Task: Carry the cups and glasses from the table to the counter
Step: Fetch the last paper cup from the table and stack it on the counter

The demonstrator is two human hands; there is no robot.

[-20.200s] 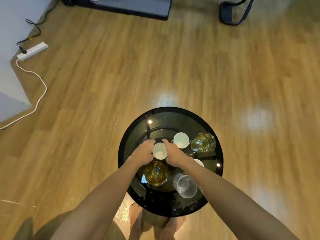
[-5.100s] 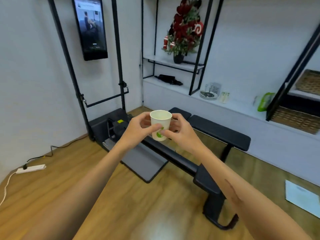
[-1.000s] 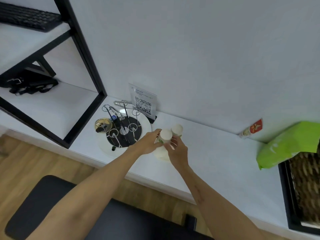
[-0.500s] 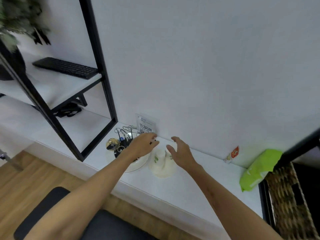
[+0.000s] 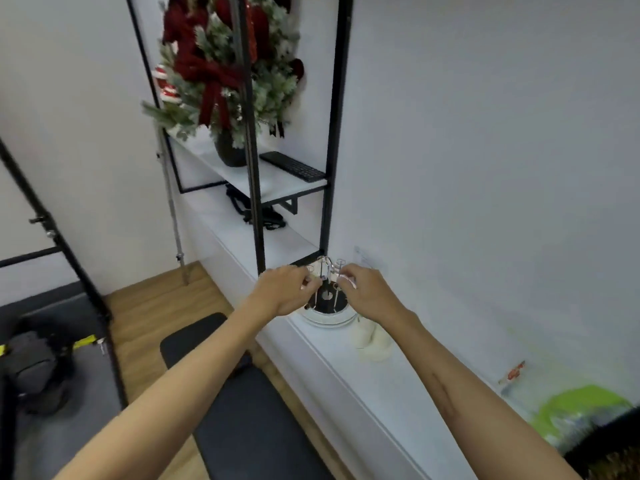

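Standing on the white counter (image 5: 349,372), just right of a round wire cup rack (image 5: 327,299), two paper cups (image 5: 370,337) are being shown apart from both hands, partly hidden behind the right wrist and blurred by camera motion. The left hand (image 5: 282,292) and right hand (image 5: 367,289) are being held over the rack, fingers curled inward near its upright wire prongs; whether anything is being pinched cannot be told through the blur. A black metal shelf frame (image 5: 256,188) is being seen rising from the counter directly behind the hands, with a decorated Christmas plant (image 5: 221,71) in a dark pot and a black keyboard (image 5: 294,168) being displayed on its upper shelf. A padded black bench (image 5: 242,403) is being shown below the forearms, close against the counter's front. A green packet (image 5: 581,417) and a small red-labelled sachet (image 5: 514,370) are being seen lying farther right along the counter, against the wall.
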